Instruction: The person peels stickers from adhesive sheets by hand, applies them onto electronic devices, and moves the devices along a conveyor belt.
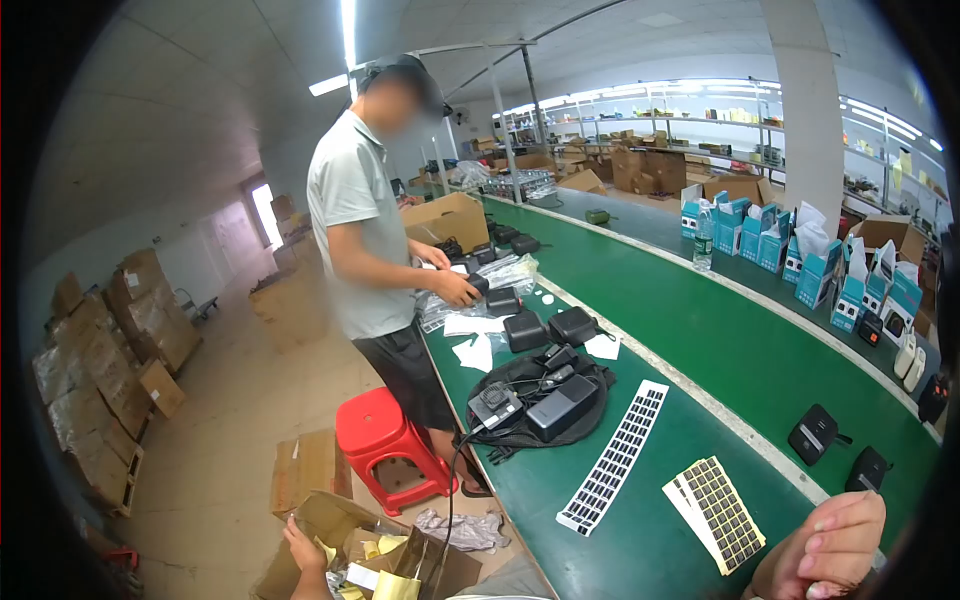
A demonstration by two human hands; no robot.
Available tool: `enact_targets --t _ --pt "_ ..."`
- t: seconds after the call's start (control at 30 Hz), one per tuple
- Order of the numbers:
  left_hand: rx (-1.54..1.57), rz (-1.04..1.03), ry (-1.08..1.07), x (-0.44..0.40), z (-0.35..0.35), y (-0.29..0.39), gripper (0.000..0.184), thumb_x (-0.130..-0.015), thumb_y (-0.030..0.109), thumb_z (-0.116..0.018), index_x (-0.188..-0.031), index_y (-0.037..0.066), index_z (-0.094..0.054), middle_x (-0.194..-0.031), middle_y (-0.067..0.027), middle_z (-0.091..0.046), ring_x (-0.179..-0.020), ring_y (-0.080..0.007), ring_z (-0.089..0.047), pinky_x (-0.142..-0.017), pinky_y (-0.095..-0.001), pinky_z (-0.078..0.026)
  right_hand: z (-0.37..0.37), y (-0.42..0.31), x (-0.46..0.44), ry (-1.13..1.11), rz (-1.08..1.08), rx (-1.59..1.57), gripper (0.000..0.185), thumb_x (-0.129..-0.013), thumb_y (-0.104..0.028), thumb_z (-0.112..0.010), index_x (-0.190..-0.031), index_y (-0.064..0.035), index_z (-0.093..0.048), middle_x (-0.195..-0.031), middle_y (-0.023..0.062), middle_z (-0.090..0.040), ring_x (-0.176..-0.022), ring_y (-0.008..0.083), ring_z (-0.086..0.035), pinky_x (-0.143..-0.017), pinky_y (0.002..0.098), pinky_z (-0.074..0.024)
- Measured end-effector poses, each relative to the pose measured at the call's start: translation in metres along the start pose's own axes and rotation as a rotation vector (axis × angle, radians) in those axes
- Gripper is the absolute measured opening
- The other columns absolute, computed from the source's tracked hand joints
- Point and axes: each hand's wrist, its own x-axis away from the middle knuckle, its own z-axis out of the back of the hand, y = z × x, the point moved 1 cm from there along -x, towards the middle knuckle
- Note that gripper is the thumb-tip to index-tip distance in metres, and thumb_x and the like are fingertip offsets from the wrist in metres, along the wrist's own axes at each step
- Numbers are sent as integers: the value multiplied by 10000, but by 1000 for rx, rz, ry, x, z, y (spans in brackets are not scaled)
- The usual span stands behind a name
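My left hand [304, 549] is low in the view, against the left side of an open cardboard box [322, 512]. Its visible fingers are stretched out, and I see nothing held in them. Yellow and white paper scraps [384, 546] lie in the box. At the lower right, over the bench, my right hand [840, 548] has its fingers curled together. Whatever they may hold is hidden. Nearest to it are sheets of small dark labels on yellowish backing [722, 515]. A long white strip of black labels [615, 458] lies farther left.
A co-worker [365, 220] stands at the green bench [530, 500], handling a dark item. Black pouches [525, 330] and a black bag with electronic devices [540, 405] lie nearby. A red stool [385, 440] stands beside the bench. Blue boxes [820, 275] line the far side.
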Motion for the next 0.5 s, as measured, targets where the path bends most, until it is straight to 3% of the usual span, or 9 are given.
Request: enact_targets --t 0.07,0.1,0.17,0.2,0.27,0.5 --pt "46 24 3 -5 -8 7 855 -786 -119 -708 -1509 164 -348 -1363 -195 -446 -1170 -472 -590 -950 -550 -508 -17 -7 -65 -688 229 -327 386 -950 -263 -711 -1164 27 -572 -908 97 -689 -759 266 -675 -877 440 -616" --pt "-1 27 -42 12 7 -15 855 -786 -119 -708 -1509 164 -348 -1363 -195 -446 -1170 -472 -590 -950 -550 -508 -26 -12 -66 -725 180 -353 386 -950 -263 -711 -1164 27 -572 -908 97 -689 -759 266 -675 -877 440 -616" --pt "-29 -1 -50 14 -1 -10 853 -778 -155 -669 -1508 148 -347 -1364 -195 -446 -1172 -474 -589 -955 -548 -508 -55 -2 -50 -276 412 -181 233 -966 -188 -603 -1064 22 -588 -851 100 -673 -710 200 -664 -668 318 -631" --pt "-15 7 -39 12 -7 -2 853 -778 -155 -669 -1508 148 -347 -1364 -195 -446 -1172 -474 -589 -955 -548 -508 -68 4 -43 -268 431 -183 233 -966 -188 -603 -1064 22 -588 -851 100 -673 -710 200 -664 -668 318 -631" --pt "23 67 -86 7 5 -2 827 -794 -146 -696 -1504 117 -362 -1433 -197 -430 -1275 -466 -548 -1062 -523 -481 -82 6 -33 -21 481 -167 211 -965 -192 -585 -1010 13 -608 -770 85 -656 -645 177 -644 -602 303 -619" --pt "51 34 -54 7 -18 -10 857 -783 -164 -679 -1520 110 -338 -1433 -204 -423 -1293 -466 -530 -1061 -524 -480 -89 16 -33 -60 541 -148 208 -973 -166 -551 -972 17 -651 -721 77 -643 -640 178 -655 -566 311 -617"
